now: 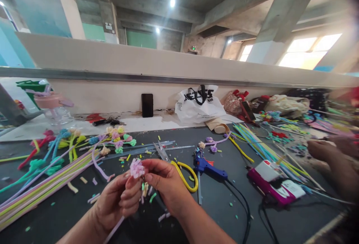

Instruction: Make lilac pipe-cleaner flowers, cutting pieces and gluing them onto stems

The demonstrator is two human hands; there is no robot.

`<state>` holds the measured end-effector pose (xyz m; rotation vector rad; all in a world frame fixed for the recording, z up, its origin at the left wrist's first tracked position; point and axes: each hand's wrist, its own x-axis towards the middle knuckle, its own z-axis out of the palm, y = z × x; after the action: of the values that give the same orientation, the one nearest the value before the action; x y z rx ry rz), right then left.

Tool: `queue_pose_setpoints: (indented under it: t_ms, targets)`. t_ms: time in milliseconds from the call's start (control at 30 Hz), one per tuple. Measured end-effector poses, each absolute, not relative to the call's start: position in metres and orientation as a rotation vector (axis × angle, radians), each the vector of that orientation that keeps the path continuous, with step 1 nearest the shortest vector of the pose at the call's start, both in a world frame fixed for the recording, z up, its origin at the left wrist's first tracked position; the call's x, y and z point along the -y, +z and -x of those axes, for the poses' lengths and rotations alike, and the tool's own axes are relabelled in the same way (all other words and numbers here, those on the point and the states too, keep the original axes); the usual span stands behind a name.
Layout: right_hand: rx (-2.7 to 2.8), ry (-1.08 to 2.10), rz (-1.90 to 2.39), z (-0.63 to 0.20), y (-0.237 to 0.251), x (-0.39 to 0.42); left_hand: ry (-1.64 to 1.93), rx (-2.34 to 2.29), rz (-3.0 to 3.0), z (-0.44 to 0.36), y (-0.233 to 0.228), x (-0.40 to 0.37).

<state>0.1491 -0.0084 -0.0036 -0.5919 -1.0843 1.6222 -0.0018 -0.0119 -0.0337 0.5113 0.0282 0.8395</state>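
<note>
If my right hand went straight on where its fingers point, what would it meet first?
Probably the lilac flower in your left hand. Your right hand looks very close to it, though depth is unclear.

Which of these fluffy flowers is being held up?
The pale lilac flower, held in the left hand with the right hand touching it. The multicoloured bunch behind it and the purple ones beside the glue gun lie on the dark table.

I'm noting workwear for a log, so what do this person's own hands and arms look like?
The left hand and right hand are both bare, without gloves. The visible forearms are uncovered too, with no sleeve, watch or bracelet showing.
</note>
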Motion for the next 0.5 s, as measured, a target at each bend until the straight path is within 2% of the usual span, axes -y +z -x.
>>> queue_pose_setpoints:
  t_ms: [233, 333, 433, 500]
  targets:
    - [0.950, 1.570, 0.457, -0.155, 0.001, 0.002, 0.691, -0.313, -0.960, 0.005, 0.015, -0.018]
    - [0.854, 1.578, 0.442, -0.159, 0.003, -0.002, 0.863, -0.608, -1.393, -0.004, 0.036, -0.022]
    - [0.771, 1.562, 0.439, -0.165, 0.004, -0.007, 0.989, -0.713, -1.679, -0.014, 0.049, -0.021]
    - [0.742, 1.526, 0.464, -0.170, 0.004, -0.011, 1.014, -0.796, -2.095, -0.017, 0.054, -0.018]
